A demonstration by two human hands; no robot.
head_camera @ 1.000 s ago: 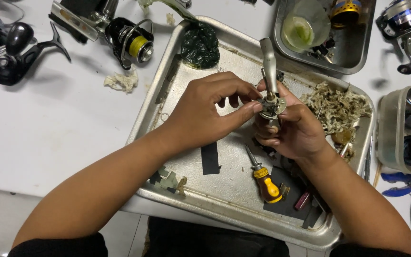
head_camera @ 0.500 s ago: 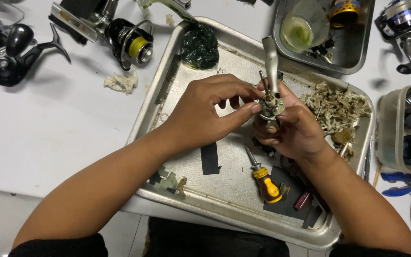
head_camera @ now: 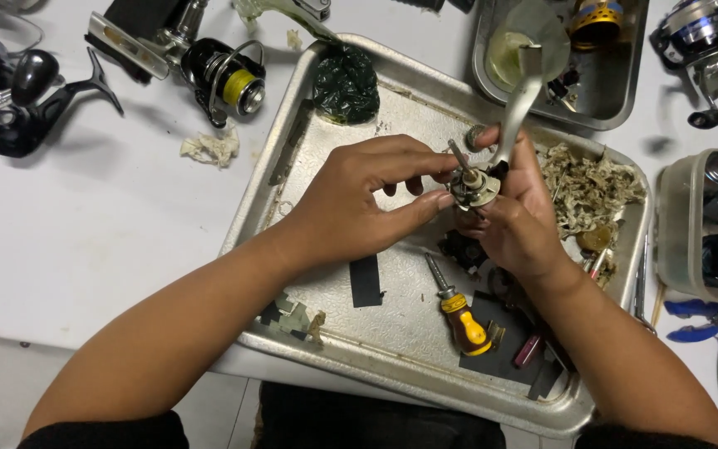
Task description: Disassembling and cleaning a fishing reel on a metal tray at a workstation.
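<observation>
We see the right hand wrapped around the reel body above the metal tray — most of it hidden. The left hand pinches its rim; small parts beneath stay unclear.

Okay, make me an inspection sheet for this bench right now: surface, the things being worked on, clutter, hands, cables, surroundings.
Surface: white table carrying a large metal tray.
Job's things: fishing reel body with a silver stem, held above the tray; yellow-handled screwdriver lying in the tray.
Clutter: used wipes piled at the tray's right end, dark green bag at its top corner, black tape pieces, paper scrap on the table.
Hands: left hand pinches the reel's top; right hand grips it from below.
Cables: nothing seen.
Surroundings: black spinning reels top left, a smaller tray of parts top right, plastic tub of reels at right.
</observation>
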